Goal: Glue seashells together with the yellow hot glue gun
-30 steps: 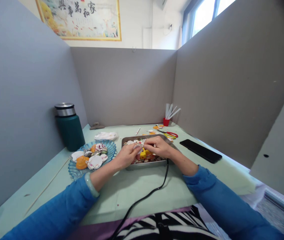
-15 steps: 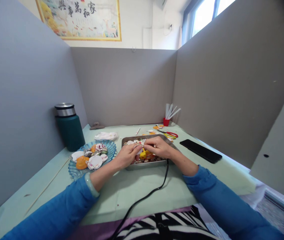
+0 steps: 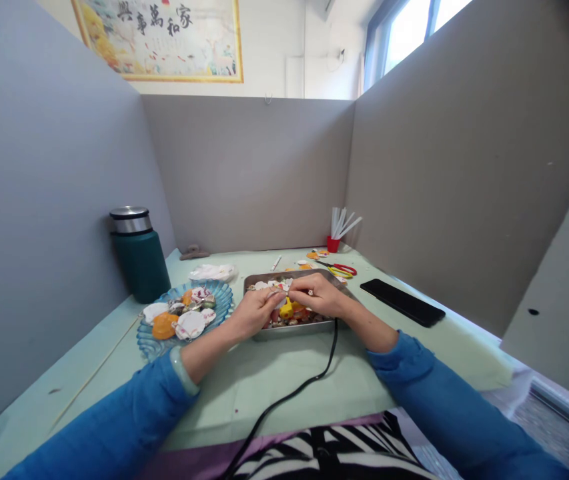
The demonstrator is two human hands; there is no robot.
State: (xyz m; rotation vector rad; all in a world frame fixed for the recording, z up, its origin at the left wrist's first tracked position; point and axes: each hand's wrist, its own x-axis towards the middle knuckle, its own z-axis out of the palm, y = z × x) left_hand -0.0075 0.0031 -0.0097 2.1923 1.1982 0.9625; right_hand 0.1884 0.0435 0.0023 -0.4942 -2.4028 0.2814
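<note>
Over a metal tray (image 3: 289, 330) full of small mixed pieces, both my hands meet with their fingertips close together. My left hand (image 3: 255, 312) is closed in a pinch; what lies between its fingers is too small to name. My right hand (image 3: 320, 295) is pinched as well, its thumb and forefinger almost touching the left fingertips, and its hold is hidden too. Just below the fingers sits a yellow plastic piece (image 3: 287, 309), perhaps part of a tool. A black cord (image 3: 304, 385) runs from the tray's front edge down toward my lap.
On the left stand a blue scalloped plate (image 3: 150, 343) of white and orange round pieces and a green flask (image 3: 141, 263). Red-and-yellow scissors (image 3: 340, 269), a red cup (image 3: 333, 245) of white strips and a black phone (image 3: 401, 302) lie right. Grey partitions (image 3: 249, 173) enclose the table.
</note>
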